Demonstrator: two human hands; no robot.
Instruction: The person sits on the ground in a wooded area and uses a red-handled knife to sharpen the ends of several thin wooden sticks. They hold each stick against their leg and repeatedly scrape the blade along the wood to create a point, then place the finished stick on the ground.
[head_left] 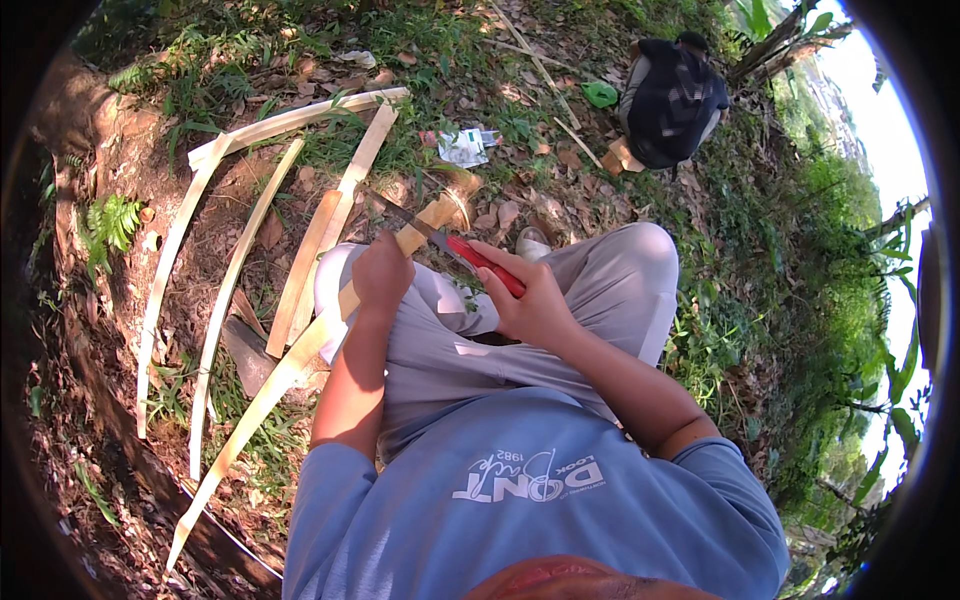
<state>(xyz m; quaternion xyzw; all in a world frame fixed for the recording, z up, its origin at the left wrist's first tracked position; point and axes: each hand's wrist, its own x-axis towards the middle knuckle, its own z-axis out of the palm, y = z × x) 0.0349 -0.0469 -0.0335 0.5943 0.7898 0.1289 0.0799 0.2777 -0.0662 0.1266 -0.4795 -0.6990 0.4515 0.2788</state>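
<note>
My left hand (383, 275) is closed around a long pale strip of split wood or bamboo (265, 392). The strip slants from the lower left, past my left forearm, up to its far end above my knees. In my closed right hand (530, 300) is the red handle of a bladed tool (487, 267), a saw or a knife. Its dark, narrow blade points up and left and crosses the strip just beyond my left fist. Whether the edge has teeth is too small to tell.
Left of me lie several more pale strips (228, 290) on leafy ground. Beyond my legs there is a crumpled white packet (463, 147). A person in dark clothing (675, 103) crouches at the far right, near a green bag (600, 94). Plants grow along the right.
</note>
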